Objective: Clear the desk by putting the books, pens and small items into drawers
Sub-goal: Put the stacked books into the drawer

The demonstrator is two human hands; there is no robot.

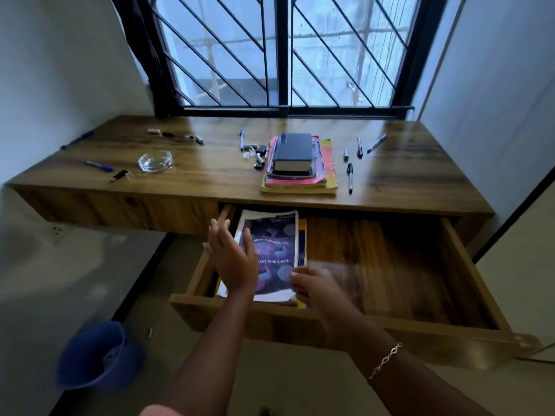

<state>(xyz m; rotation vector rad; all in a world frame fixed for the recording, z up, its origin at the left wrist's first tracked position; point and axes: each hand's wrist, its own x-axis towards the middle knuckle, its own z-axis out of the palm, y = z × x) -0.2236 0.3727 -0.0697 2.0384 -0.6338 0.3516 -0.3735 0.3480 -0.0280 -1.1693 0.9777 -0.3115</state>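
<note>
The wooden desk's drawer [399,265] is pulled out. A purple notebook [271,235] lies flat at its left end on top of other books. My left hand [231,259] is over the notebook's left edge, fingers straight. My right hand [315,288] is blurred at the notebook's near right corner, fingers curled; whether it grips the corner is unclear. On the desk [186,175] stands a stack of books [297,166] with a black book on top. Pens [350,175] lie right of the stack, small items [255,153] left of it, more pens [99,166] at far left.
A glass ashtray [155,160] sits on the desk's left part. A blue bucket [96,355] stands on the floor at lower left. A barred window [279,52] is behind the desk. Walls close in on both sides.
</note>
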